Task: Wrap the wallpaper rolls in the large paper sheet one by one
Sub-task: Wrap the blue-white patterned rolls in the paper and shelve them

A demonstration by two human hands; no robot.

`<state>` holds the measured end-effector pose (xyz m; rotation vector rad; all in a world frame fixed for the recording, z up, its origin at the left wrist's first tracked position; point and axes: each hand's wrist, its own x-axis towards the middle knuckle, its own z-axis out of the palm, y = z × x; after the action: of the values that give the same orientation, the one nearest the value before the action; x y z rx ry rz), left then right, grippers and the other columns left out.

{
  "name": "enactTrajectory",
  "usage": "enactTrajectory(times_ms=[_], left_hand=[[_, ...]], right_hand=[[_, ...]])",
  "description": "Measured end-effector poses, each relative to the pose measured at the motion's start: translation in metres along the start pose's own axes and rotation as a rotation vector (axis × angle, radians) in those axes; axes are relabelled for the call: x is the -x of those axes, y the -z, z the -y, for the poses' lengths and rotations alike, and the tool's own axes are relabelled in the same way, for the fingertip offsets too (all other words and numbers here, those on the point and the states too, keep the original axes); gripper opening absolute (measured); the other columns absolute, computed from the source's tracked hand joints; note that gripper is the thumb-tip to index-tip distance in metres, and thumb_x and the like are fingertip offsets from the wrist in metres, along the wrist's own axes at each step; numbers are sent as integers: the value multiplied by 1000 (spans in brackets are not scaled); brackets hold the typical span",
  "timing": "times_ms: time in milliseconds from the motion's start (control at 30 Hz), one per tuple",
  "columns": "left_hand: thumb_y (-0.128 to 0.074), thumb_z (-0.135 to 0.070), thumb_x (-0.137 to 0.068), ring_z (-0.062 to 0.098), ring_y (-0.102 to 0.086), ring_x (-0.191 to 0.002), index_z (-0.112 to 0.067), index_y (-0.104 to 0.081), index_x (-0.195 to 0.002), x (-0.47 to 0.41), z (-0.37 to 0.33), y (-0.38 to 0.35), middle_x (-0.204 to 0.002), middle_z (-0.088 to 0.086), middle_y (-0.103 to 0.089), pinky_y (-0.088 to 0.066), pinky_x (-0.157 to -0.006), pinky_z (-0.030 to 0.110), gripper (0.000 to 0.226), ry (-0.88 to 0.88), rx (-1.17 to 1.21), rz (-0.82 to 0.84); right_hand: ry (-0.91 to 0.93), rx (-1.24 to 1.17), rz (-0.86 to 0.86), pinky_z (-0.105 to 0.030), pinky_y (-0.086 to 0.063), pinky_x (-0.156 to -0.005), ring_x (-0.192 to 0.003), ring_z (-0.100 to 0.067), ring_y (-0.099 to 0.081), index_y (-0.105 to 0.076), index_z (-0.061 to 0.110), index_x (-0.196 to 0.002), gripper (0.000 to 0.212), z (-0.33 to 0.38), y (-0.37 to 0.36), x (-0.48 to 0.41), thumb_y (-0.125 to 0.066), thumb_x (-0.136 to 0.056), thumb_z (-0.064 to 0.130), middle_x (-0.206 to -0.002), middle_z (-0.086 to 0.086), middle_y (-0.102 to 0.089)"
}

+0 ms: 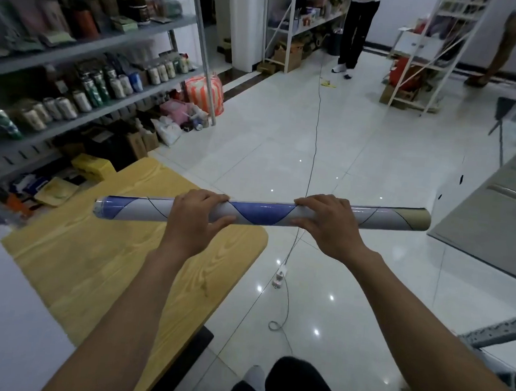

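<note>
You hold the roll point(261, 214) level in front of you, crosswise, with both hands clamped on it: your left hand point(198, 218) grips it left of its middle and your right hand point(325, 223) right of its middle, fingers curled over the top and thumbs on the near side. The hands are apart, with a blue-and-white stretch of roll showing between them. The roll's ends stick out well beyond each hand, and the right end shows bare brown. It touches nothing but your hands. Below your left hand lies the wood-grain table point(99, 263); left of that forearm is a white surface point(4, 315), and whether it is the paper sheet you cannot tell. Below your right hand is tiled floor point(366, 294), where a cable point(286, 292) runs away from you.
</note>
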<state>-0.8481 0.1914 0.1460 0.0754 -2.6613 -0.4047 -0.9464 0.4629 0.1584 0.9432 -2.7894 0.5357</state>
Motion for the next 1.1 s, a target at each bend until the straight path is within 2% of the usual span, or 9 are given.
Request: enactTrajectory(times_ms=[667, 1100], left_hand=[[-68, -46, -83, 19, -57, -97, -20, -64, -118, -137, 16, -70, -107, -1, -67, -38, -91, 37, 44, -20, 34, 45], [-68, -49, -82, 20, -57, -93, -21, -67, -113, -280, -4, -137, -103, -1, -69, -39, -88, 35, 42, 140, -35, -1]], right_hand=[[-67, -33, 17, -33, -29, -95, -110, -19, -52, -60, 27, -124, 40, -82, -14, -117, -56, -90, 48, -121, 4, -62], [97, -38, 45, -34, -32, -90, -104, -21, -56, -62, 28, -120, 35, -206, -18, -275, -60, -89, 46, -117, 5, -65]])
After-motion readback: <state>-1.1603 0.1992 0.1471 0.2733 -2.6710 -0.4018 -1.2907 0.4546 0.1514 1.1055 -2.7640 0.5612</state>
